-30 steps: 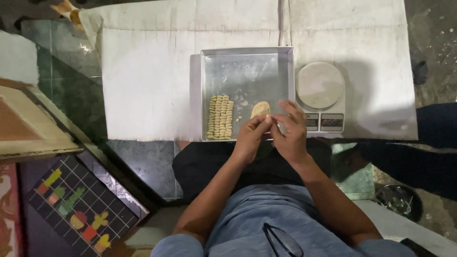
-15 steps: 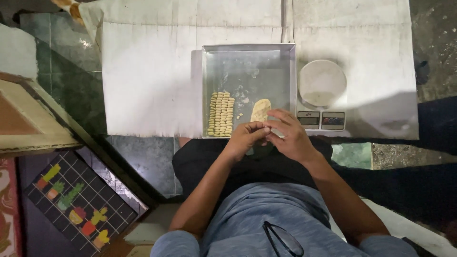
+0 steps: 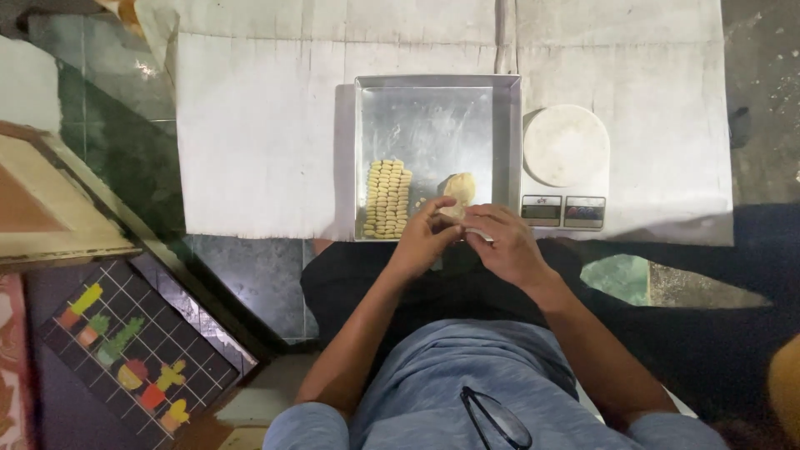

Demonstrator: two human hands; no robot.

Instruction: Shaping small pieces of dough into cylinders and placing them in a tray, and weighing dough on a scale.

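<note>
Here: both hands pinching dough at tray's near edge.
Left hand (image 3: 423,242) and right hand (image 3: 503,246) with fingertips closed on a small dough piece (image 3: 452,213), mostly hidden; dough lump (image 3: 459,187) just beyond, beside rows of shaped pieces (image 3: 388,198). Tray (image 3: 433,117) far half bare; scale (image 3: 565,167) touching right rim.

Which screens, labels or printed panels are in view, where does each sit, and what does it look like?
Scale display: front of the white kitchen scale, right of the metal tray; small dark rectangle.
Button panel: beside that display; dark with coloured marks.
Patterned mat: lower left; dark grid with bright cactus shapes.
No packages visible.
</note>
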